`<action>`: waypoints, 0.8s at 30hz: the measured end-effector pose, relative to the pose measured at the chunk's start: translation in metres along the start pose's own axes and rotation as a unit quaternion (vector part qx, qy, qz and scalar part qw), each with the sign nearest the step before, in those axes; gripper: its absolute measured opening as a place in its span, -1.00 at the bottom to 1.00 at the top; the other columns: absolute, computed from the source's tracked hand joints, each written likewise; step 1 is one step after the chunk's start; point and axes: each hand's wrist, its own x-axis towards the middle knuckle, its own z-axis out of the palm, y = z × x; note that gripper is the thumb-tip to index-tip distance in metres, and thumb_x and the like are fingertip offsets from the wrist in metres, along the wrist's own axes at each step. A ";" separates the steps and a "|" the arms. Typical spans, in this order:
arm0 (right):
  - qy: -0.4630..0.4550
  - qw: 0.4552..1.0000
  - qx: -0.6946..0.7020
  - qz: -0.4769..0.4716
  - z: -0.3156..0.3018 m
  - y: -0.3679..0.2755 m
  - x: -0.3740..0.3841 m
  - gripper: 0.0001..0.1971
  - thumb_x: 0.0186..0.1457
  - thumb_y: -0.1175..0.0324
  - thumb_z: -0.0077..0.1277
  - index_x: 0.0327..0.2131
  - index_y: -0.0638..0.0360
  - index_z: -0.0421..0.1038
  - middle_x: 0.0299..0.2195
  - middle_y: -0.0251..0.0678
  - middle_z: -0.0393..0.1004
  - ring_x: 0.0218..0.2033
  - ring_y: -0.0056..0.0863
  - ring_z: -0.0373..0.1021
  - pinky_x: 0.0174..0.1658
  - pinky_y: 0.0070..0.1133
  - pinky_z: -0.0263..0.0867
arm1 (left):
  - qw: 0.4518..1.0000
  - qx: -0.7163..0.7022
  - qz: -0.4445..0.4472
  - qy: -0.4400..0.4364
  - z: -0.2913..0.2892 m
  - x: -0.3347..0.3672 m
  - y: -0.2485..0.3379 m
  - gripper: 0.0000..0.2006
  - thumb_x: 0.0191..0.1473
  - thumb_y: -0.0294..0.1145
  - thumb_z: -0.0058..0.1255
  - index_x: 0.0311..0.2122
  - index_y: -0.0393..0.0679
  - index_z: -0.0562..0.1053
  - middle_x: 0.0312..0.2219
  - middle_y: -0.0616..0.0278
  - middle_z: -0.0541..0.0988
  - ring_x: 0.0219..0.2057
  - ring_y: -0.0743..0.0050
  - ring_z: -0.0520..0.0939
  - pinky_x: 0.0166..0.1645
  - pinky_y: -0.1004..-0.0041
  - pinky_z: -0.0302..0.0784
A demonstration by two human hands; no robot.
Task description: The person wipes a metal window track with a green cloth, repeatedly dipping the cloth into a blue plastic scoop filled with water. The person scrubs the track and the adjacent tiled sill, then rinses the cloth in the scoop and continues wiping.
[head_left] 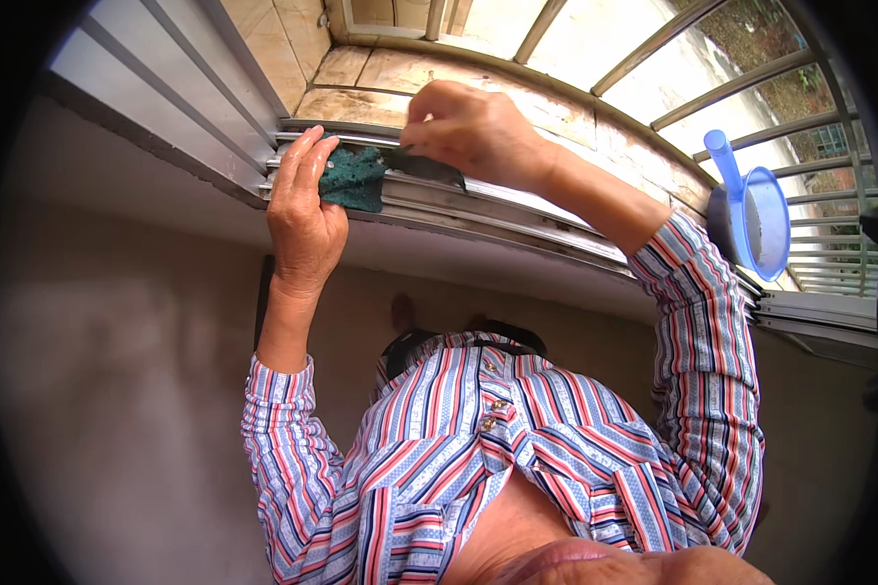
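Observed from the head view: a person in a striped shirt [517, 458] is standing at a window and working on the metal window track [517, 210] that is running along the sill.

Left hand [302, 210]: it is pressing a dark green cloth [353, 178] against the left end of the track, fingers lying flat over the top edge of the cloth, thumb below. The hand is closed on the cloth rather than lying open.

Right hand [473, 127]: it is pinching the far end of the same cloth, where a thin dark strip of it is lying in the groove of the track. Fingertips are drawn together on that strip; the exact grip is partly hidden by the knuckles.

Position of the cloth: it is sitting on the track, bunched under the left hand and stretching toward the right hand, touching the metal along its length.

Step in hand, as judged: the cloth is being worked into the track groove for wiping, with both hands holding it at either end.

Next move, as judged: it is calling for steady downward pressure while the cloth is being drawn along the groove, keeping it seated in the channel and not riding up over the rail.

Nearby: a blue water scoop [763, 216] is resting on the sill to the right, well apart from both hands. Window bars [722, 93] are standing beyond the tiled ledge [380, 83].
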 end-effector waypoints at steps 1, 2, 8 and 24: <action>0.028 0.998 0.045 0.022 -0.008 -0.001 -0.005 -0.83 -0.02 0.59 0.14 -0.32 0.14 0.53 -0.30 -0.33 0.42 -0.39 -0.47 0.46 -0.39 -0.61 0.44 | 1.000 -0.017 -0.006 0.007 -0.002 -0.001 -0.002 -0.41 -0.32 -0.83 -0.27 -0.07 -0.25 0.46 -0.05 -0.01 0.49 0.02 -0.03 0.49 0.10 0.21 0.44; 0.039 0.997 0.041 0.049 -0.025 -0.004 -0.018 -0.85 0.00 0.44 0.17 -0.29 0.06 0.55 -0.31 -0.32 0.46 -0.38 -0.35 0.48 -0.31 -0.51 0.45 | 0.999 -0.036 -0.007 0.017 -0.005 -0.002 -0.003 -0.40 -0.32 -0.83 -0.27 -0.06 -0.25 0.46 -0.03 -0.02 0.48 0.03 -0.03 0.48 0.11 0.21 0.43; 0.035 0.987 -0.069 0.142 -0.108 -0.026 -0.100 -0.83 -0.02 0.58 0.13 -0.29 0.17 0.52 -0.31 -0.25 0.44 -0.36 -0.40 0.46 -0.34 -0.56 0.42 | 0.999 -0.022 0.031 0.039 -0.008 -0.008 -0.007 -0.45 -0.31 -0.77 -0.20 -0.07 -0.27 0.46 0.00 -0.03 0.46 0.05 -0.04 0.46 0.16 0.17 0.36; -0.204 0.960 -0.138 0.135 -0.078 -0.027 -0.092 -0.33 0.22 -0.21 -0.30 -0.27 0.34 0.44 0.24 -0.02 0.07 0.26 -0.05 0.02 0.21 -0.17 0.02 | 0.992 0.070 0.090 0.052 0.002 -0.015 -0.015 -0.44 0.14 0.24 -0.21 -0.10 -0.10 0.45 -0.07 0.09 0.54 -0.02 0.20 0.55 0.12 0.25 0.23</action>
